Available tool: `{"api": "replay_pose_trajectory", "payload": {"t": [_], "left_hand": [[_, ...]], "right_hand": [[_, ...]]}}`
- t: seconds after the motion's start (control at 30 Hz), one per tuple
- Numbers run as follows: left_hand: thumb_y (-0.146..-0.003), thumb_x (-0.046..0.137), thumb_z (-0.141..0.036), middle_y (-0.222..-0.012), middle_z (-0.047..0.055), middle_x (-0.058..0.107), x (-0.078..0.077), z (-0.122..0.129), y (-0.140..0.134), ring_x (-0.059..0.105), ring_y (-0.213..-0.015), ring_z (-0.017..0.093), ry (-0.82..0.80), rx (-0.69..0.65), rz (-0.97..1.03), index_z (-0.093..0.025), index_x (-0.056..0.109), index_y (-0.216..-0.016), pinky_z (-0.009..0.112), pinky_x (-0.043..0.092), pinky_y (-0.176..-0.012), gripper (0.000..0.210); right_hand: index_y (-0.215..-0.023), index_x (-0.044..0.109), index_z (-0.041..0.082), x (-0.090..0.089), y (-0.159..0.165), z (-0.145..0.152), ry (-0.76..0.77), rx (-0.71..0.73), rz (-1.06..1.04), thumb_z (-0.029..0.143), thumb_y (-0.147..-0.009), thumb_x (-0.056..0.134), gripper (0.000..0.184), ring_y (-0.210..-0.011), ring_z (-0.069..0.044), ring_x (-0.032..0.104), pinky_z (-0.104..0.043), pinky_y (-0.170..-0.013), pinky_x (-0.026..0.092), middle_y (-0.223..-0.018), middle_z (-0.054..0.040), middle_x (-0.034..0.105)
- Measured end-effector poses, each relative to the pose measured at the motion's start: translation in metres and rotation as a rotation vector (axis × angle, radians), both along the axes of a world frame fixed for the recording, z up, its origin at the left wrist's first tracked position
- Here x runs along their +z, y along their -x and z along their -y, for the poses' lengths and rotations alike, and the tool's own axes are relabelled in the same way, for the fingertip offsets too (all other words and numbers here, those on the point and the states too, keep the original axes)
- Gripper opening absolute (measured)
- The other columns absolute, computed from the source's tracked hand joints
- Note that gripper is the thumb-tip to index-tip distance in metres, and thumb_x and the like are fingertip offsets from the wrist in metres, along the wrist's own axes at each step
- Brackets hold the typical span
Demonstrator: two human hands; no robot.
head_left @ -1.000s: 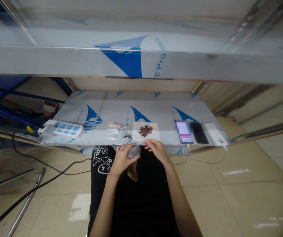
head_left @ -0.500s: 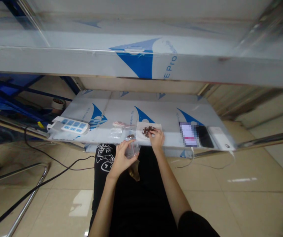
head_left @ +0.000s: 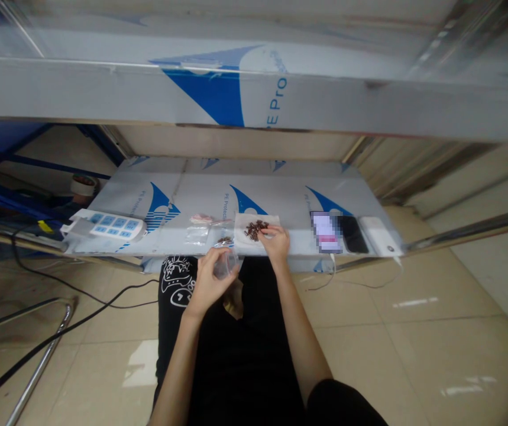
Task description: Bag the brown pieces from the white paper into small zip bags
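My left hand is closed around a clear plastic bag, holding it over my lap just in front of the shelf edge. A pile of small dark brown pieces lies on a square of white paper on the shelf. The fingertips of my right hand are pinched together at the right side of this pile; what sits between them is too small to make out. Left of the paper, another small bag with brownish pieces lies close to the shelf edge.
Flat clear bags and a small pinkish item lie farther left. A white power strip stands at the shelf's left end. A lit phone, a black phone and a white device lie right. An upper shelf overhangs.
The whole view has shifted, so things appear farther left and slightly higher. My right fingers stay at the brown pile, and my left hand keeps hold of the clear bag.
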State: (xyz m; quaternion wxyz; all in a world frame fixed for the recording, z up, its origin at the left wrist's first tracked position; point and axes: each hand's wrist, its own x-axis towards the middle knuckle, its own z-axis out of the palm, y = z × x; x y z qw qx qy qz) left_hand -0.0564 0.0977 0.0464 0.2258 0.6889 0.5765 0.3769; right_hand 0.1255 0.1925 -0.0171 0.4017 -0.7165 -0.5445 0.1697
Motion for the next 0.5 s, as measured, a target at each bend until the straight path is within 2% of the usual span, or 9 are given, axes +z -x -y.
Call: {"api": "replay_pose_trajectory", "payload": {"t": [0.13,0.2,0.27,0.37,0.43,0.5], "left_hand": [[-0.074,0.058,-0.029,-0.078,0.0,0.057,-0.006,-0.014,-0.013,0.056,-0.075,0.016,0.005,-0.004,-0.028,-0.019,0.052,-0.084,0.03,0.039,-0.077,0.015],[-0.074,0.057,-0.026,-0.077,-0.001,0.057,-0.007,-0.02,-0.019,0.056,-0.075,0.015,0.009,-0.023,-0.069,-0.019,0.052,-0.083,0.03,0.038,-0.078,0.012],[-0.074,0.057,-0.023,-0.079,0.0,0.058,-0.005,-0.023,-0.025,0.056,-0.077,0.016,0.015,-0.039,-0.102,-0.02,0.053,-0.088,0.031,0.036,-0.079,0.015],[-0.075,0.056,-0.019,-0.087,0.001,0.059,-0.003,-0.024,-0.031,0.056,-0.083,0.018,0.024,-0.057,-0.145,-0.022,0.051,-0.105,0.032,0.035,-0.08,0.03],[-0.075,0.055,-0.017,-0.09,0.001,0.058,-0.002,-0.023,-0.032,0.055,-0.087,0.018,0.025,-0.057,-0.155,-0.024,0.05,-0.11,0.033,0.034,-0.081,0.036],[-0.075,0.054,-0.016,-0.09,0.002,0.057,-0.004,-0.02,-0.032,0.054,-0.088,0.019,0.029,-0.048,-0.145,-0.023,0.05,-0.108,0.033,0.034,-0.082,0.034]], "right_hand": [[-0.066,0.071,0.021,0.027,-0.008,0.01,-0.039,0.149,-0.156,0.027,-0.06,0.071,0.009,-0.084,-0.02,0.061,-0.033,-0.087,0.044,-0.085,-0.0054,0.068],[-0.068,0.071,0.02,0.046,-0.012,0.017,-0.069,0.283,-0.249,0.026,-0.063,0.07,0.008,-0.084,-0.019,0.062,-0.032,-0.085,0.045,-0.085,-0.0055,0.068],[-0.071,0.071,0.02,0.066,-0.015,0.027,-0.105,0.444,-0.31,0.025,-0.066,0.069,0.008,-0.087,-0.018,0.062,-0.031,-0.084,0.046,-0.089,-0.0054,0.067],[-0.073,0.071,0.021,0.093,-0.017,0.042,-0.091,0.642,-0.316,0.024,-0.068,0.069,0.007,-0.089,-0.017,0.061,-0.031,-0.085,0.045,-0.093,-0.0044,0.065],[-0.073,0.071,0.022,0.102,-0.019,0.049,-0.047,0.714,-0.301,0.024,-0.068,0.069,0.006,-0.09,-0.017,0.06,-0.032,-0.086,0.045,-0.094,-0.0038,0.064],[-0.071,0.07,0.022,0.106,-0.02,0.054,-0.001,0.727,-0.273,0.025,-0.068,0.069,0.004,-0.09,-0.017,0.06,-0.033,-0.086,0.045,-0.094,-0.0032,0.064]]}}
